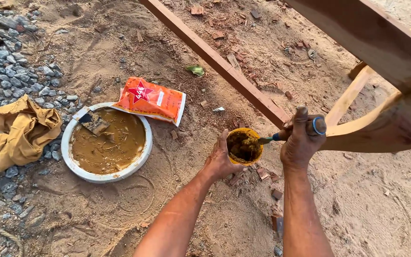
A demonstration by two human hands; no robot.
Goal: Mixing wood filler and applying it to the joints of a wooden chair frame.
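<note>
Just right of the frame's centre the left hand [220, 159] is closed around a small yellow cup [244, 146] filled with dark brown paste, its open mouth facing up toward the camera and tipped slightly to the right. The right hand [300, 143] sits just to the right of it, fingers curled shut on a blue-handled tool [281, 134]. The tool's long axis runs nearly level across the picture, rising a little toward the right: its thin working end points left into the mouth of the cup and meets the paste, while the round blue butt sticks out of the fist at the right, beside the raised thumb.

Directly behind and above the right hand a curved wooden piece [376, 128] sweeps to the right edge, and a long straight wooden rail [215, 59] slants from the top centre down to just above the cup, so the woodwork crowds the tool from above and from the right. A broader plank [372, 35] crosses the upper right corner.

To the left of centre, well apart from the hands, a white round basin [104, 177] holds lighter brown paste with a flat scraper [92, 122] lying in it near its upper rim. An orange packet [151, 100] rests against the basin's upper right rim. A crumpled tan cloth [17, 133] lies at the left edge on grey gravel [10, 71]. All this sits on sandy ground [367, 204] strewn with wood chips
</note>
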